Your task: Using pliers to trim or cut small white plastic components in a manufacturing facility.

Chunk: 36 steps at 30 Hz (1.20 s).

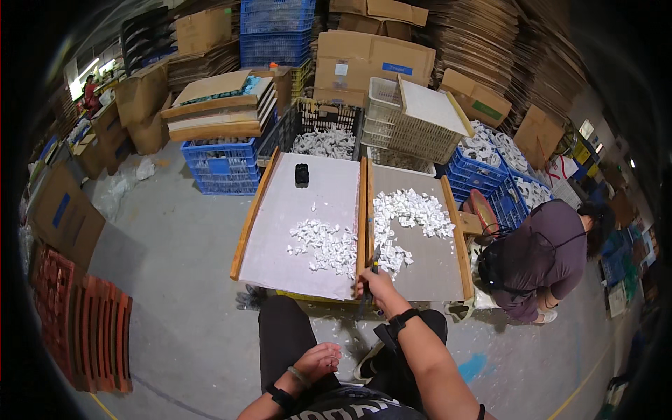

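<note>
My right hand [379,285] is closed around a slim dark hand tool [376,266], perhaps pliers. Its narrow end points away from me, over the wooden rail between two shallow trays. My left hand [319,361] is held low above my lap, fingers curled together; whatever they may hold is too small to make out. Small white plastic pieces [324,245] lie scattered on the left tray [269,238]. More white pieces [414,212] are heaped on the right tray [434,269], just beyond the tool's tip. A black object [302,176] sits near the left tray's far end.
Behind the trays stand a black crate [301,119] of white parts and pale plastic crates [420,133]. Blue crates [220,168] flank them. A person in purple [546,245] bends down at my right. Reddish slatted panels [87,325] stand at the left.
</note>
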### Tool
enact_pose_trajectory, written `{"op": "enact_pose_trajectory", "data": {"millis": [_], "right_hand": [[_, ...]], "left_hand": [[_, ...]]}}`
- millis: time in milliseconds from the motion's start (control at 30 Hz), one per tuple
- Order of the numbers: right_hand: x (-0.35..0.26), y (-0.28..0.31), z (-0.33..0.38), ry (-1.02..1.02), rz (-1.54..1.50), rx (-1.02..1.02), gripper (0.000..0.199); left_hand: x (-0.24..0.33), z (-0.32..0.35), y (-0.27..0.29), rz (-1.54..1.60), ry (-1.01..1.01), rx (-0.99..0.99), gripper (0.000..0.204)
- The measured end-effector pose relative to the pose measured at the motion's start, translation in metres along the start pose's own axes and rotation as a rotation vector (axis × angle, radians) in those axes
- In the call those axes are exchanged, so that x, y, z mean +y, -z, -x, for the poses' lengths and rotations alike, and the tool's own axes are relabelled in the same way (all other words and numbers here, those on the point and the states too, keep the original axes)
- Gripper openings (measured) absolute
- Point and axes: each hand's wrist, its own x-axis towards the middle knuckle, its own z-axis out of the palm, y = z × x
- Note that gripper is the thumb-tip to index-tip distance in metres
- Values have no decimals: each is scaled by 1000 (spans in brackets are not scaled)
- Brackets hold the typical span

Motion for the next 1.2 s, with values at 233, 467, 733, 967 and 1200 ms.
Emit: {"op": "enact_pose_trajectory", "data": {"millis": [233,467,733,967,1200], "right_hand": [[39,50,52,-77,133,-96,14],[15,85,84,-229,263,-138,43],[29,121,39,-292,44,-195,28],[19,127,10,-341,129,-152,22],[21,138,-13,-336,285,-126,15]], "left_hand": [[1,-5,-7,-14,43,25,23],[-1,-9,-12,-33,61,98,20],[2,-13,-24,-6,75,168,16],[7,-13,-16,15,92,124,18],[10,-17,-15,14,128,131,19]]}}
